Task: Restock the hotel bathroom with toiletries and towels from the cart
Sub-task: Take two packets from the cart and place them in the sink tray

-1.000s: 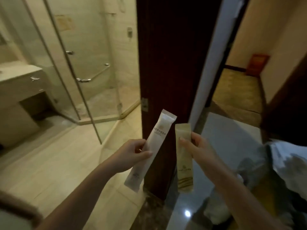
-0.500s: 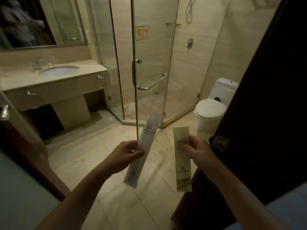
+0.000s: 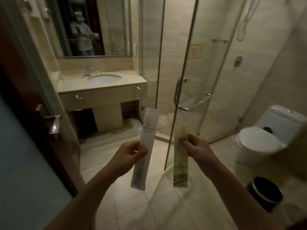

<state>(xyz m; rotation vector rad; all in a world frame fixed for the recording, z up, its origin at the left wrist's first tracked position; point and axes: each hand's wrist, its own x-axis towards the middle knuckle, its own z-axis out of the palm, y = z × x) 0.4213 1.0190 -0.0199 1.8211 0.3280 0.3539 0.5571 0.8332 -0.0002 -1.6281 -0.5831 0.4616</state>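
Toiletries occupy both of the person's hands, raised side by side above the tiled floor [image 3: 132, 206] of the bathroom. The left hand [image 3: 131, 156] pinches a long white sachet [image 3: 148, 130] around its middle, thumb across the front and fingers curled behind. The packet stands nearly upright with its top leaning a little to the right, and carries a small emblem over a line of print on its upper half, too fine to read. The right hand [image 3: 197, 148] grips a cream sachet [image 3: 180, 165] near its upper end, so most of the strip hangs below the fingers. A small logo with a line of text sits low on its face, and olive wavy stripes cross the bottom. The two sachets are near each other but apart. Beyond them are a beige vanity counter [image 3: 132, 80] with an oval basin [image 3: 104, 79] under a wall mirror [image 3: 103, 22], and a glass shower door [image 3: 187, 60]. On the right stand a white toilet [image 3: 259, 140] and a dark round waste bin [image 3: 264, 193].
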